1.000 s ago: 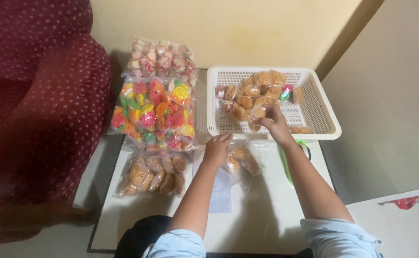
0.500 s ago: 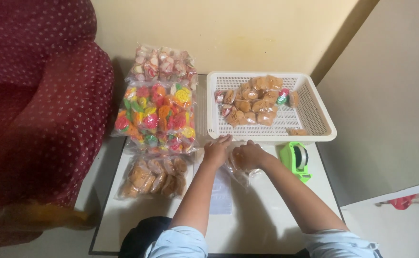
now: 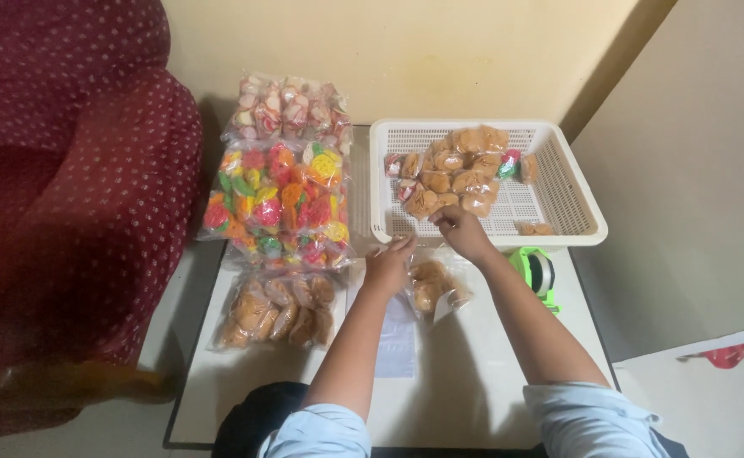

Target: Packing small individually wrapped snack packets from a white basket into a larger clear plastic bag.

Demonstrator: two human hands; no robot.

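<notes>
Head view: left hand [image 3: 386, 265] at frame centre, fingers curled, pinching the edge of a small clear plastic bag of brown crackers [image 3: 434, 284] lying on the white table [image 3: 465, 373]. Right hand [image 3: 463, 231] reaches over the near rim of the white perforated plastic basket [image 3: 559, 195], fingers bent; grip unclear. Green tape dispenser [image 3: 536, 273] sits just right. Bare table lower centre.

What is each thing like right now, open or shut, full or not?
White basket: partly filled with snack packets.
Clear bag: open, a few brown snacks inside.
Colourful snack bag: full, lying flat.
Left hand: holding the clear bag's edge.
Right hand: raised at the basket's rim.
</notes>
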